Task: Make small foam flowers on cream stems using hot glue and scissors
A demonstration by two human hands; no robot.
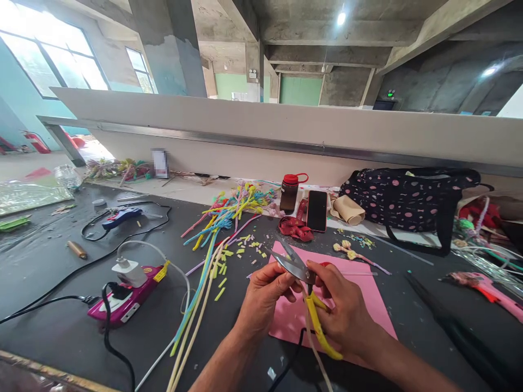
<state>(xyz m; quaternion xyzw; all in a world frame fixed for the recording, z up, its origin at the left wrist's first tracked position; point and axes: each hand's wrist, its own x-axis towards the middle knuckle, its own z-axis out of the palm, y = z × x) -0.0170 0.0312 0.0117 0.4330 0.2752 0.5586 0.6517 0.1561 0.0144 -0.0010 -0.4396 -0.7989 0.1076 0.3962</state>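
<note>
My right hand point(341, 305) is closed around the yellow-handled scissors point(315, 321), whose blades are parted and point up and to the left. Close by the blades, my left hand point(267, 296) is closed in a pinch. From its fingertips a thin beige pipe cleaner point(314, 348) runs down past the scissors to the bottom of the view; the pinched end is mostly hidden. Beneath both hands lies a pink sheet point(371, 316). Long blue, yellow and cream pipe cleaners point(200, 299) stretch across the table to the left, with short yellow-green cut pieces point(220, 291) beside them.
A purple power strip point(133, 307) with cables and a blue-handled tool point(121, 218) occupy the left. Behind are a colourful pipe-cleaner bundle point(245, 201), a red-lidded bottle point(289, 196), a phone point(316, 211) and a patterned bag point(408, 201). A pink glue gun point(490, 288) lies right.
</note>
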